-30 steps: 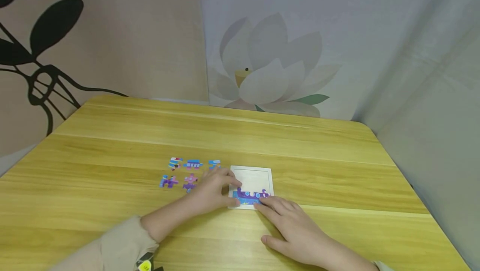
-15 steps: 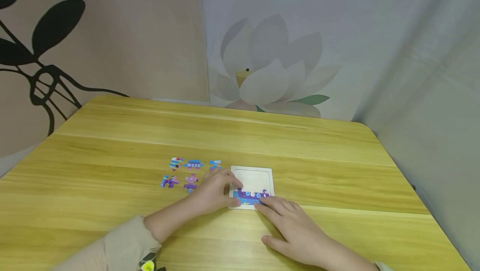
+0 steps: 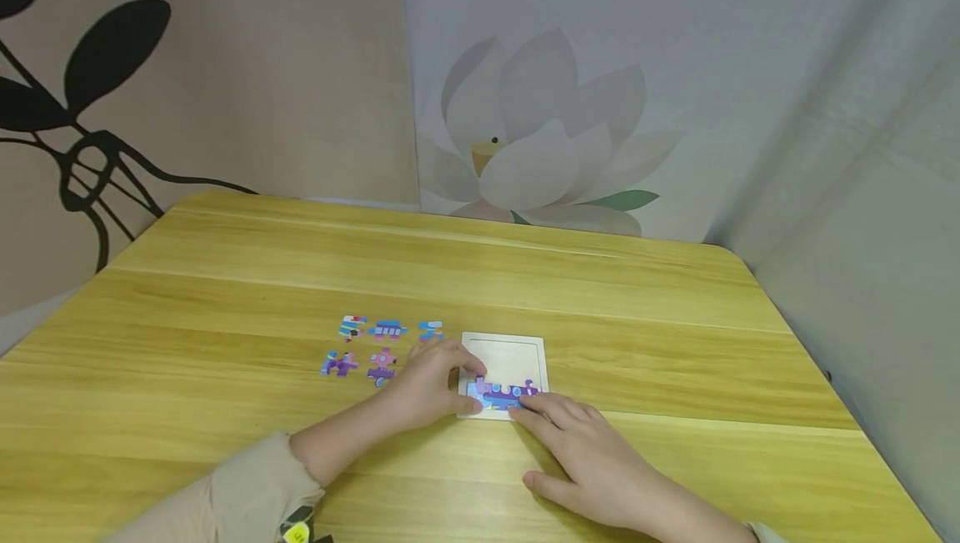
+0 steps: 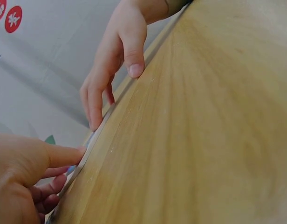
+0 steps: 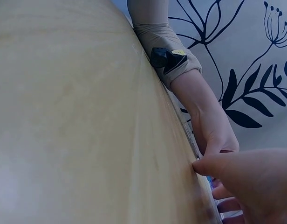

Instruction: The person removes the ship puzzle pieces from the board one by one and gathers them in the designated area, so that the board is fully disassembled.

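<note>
In the head view, a square white puzzle tray point(image 3: 508, 347) lies flat on the table. Joined blue and purple jigsaw pieces point(image 3: 501, 398) fill a strip along its near side. My left hand point(image 3: 420, 384) is at the tray's left side, pinching the leftmost puzzle piece point(image 3: 476, 391) between thumb and index finger, which cover part of it. From the right, my right hand point(image 3: 592, 460) rests its extended fingertips on the right end of the strip, hiding that corner; its thumb lies apart on the table. Both wrist views show the hands at the tray nearly edge-on.
Left of the tray lie several loose puzzle pieces, among them a bus-patterned piece point(image 3: 387, 329), a purple piece point(image 3: 339, 364) and a pink one point(image 3: 382, 362). My left hand partly covers another blue piece point(image 3: 430, 328). A patterned curtain point(image 3: 555, 109) hangs behind the wooden table point(image 3: 675, 318).
Both hands stay nearly in place. The left part of the puzzle strip now looks paler, as if catching the light. The loose pieces have not moved.
</note>
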The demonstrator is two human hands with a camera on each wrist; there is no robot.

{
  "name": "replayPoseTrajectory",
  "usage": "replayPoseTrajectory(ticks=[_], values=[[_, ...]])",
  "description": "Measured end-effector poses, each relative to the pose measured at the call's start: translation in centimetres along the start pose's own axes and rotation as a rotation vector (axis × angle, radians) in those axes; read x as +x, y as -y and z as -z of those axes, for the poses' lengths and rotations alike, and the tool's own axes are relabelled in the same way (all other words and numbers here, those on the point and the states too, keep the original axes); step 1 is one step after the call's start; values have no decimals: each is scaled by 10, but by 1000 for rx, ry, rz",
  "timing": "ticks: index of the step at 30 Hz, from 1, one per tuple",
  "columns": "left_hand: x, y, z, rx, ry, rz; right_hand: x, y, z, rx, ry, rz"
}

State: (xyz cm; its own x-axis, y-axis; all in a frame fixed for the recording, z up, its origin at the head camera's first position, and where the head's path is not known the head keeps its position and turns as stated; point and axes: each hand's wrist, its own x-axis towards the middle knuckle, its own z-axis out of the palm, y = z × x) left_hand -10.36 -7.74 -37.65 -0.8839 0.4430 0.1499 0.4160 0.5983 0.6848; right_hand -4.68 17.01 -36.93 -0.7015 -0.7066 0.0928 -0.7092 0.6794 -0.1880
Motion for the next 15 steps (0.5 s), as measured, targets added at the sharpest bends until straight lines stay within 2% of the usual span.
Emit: replayPoseTrajectory(ticks=[10, 15], values=[[0, -1, 2, -50, -37, -50, 2, 1, 3, 11, 21, -25], [-1, 1, 5, -84, -26, -71, 2, 1, 3, 8, 21, -23]])
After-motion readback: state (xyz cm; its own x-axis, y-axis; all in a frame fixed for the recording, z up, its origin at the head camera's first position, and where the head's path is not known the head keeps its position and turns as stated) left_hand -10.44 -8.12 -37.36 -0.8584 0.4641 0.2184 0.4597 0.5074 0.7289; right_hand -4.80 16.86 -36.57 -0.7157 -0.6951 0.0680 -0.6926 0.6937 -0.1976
